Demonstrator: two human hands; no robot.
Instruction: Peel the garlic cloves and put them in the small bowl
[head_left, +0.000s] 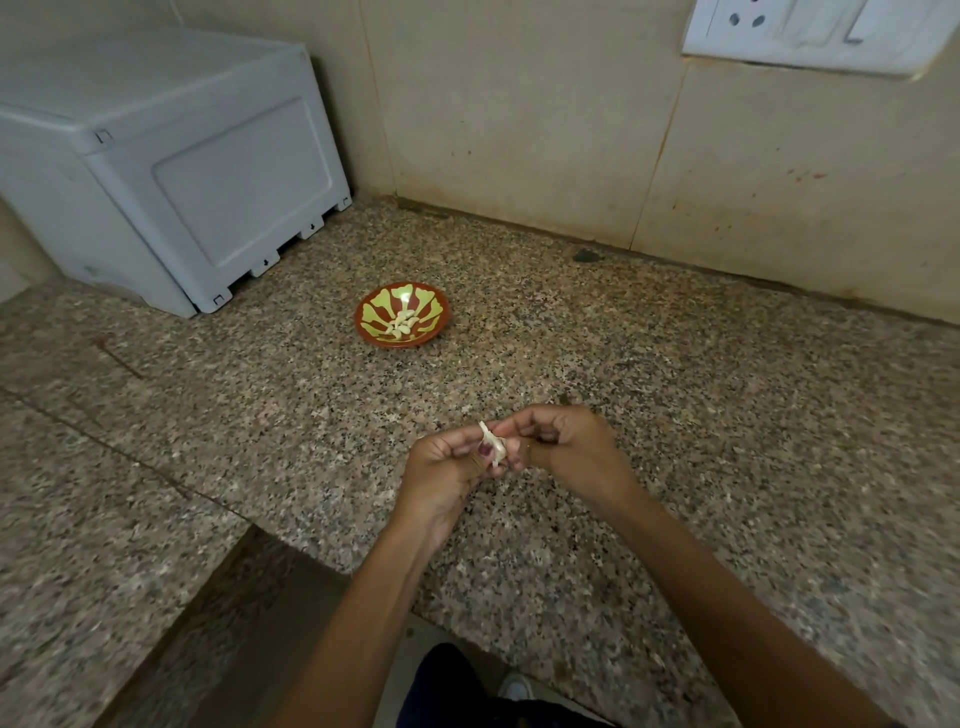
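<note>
Papery white skin curls up from the garlic clove (494, 448) that we hold between both hands, just above the speckled granite counter (675, 415) and near its front edge. Our left hand (451, 470) pinches the clove with curled fingers and thumb, and our right hand (563, 441) has its fingertips closed on the upper part of the skin, so we judge the peeling to be under way and not finished. Well apart from us, further back on the counter, sits the small bowl (402, 319), red-brown with yellow-green petals, and several peeled cloves (401, 325) already lie in its middle. Beside it to the left stands a grey plastic box (171, 171). What could go wrong, as we see it: a clove this small may slip from the pinch and drop past the near edge to the floor. Skin may tear off in scraps and leave bits stuck on. Carrying it over, we could also miss the low bowl.
</note>
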